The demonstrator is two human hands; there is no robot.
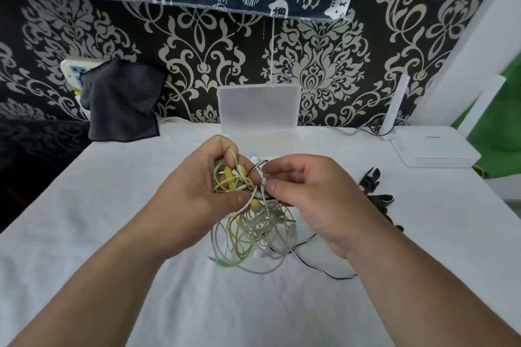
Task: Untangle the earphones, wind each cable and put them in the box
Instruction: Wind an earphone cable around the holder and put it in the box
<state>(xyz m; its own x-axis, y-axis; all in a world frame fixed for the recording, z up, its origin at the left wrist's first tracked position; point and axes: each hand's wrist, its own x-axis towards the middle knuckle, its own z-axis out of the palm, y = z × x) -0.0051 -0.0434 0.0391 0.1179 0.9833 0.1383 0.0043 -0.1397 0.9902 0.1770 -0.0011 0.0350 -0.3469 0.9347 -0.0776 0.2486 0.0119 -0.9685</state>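
A tangle of earphone cables (251, 236), green, white and black, hangs between my hands above the white table. My left hand (203, 177) grips a bunch of green and yellow-white cable with its fingers curled round it. My right hand (304, 191) pinches a black and white strand at the top of the tangle, just right of the left hand. The loose loops and two jack plugs rest on the cloth below. A black cable (318, 267) trails off to the right. The translucent plastic box (259, 110) stands open behind my hands, its lid upright against the wall.
A white router (434, 149) with an upright antenna sits at the back right. Dark clips or ties (375, 189) lie right of my right hand. A dark cloth (124, 101) hangs at the back left over a power strip. The table (112, 205) has a white cover.
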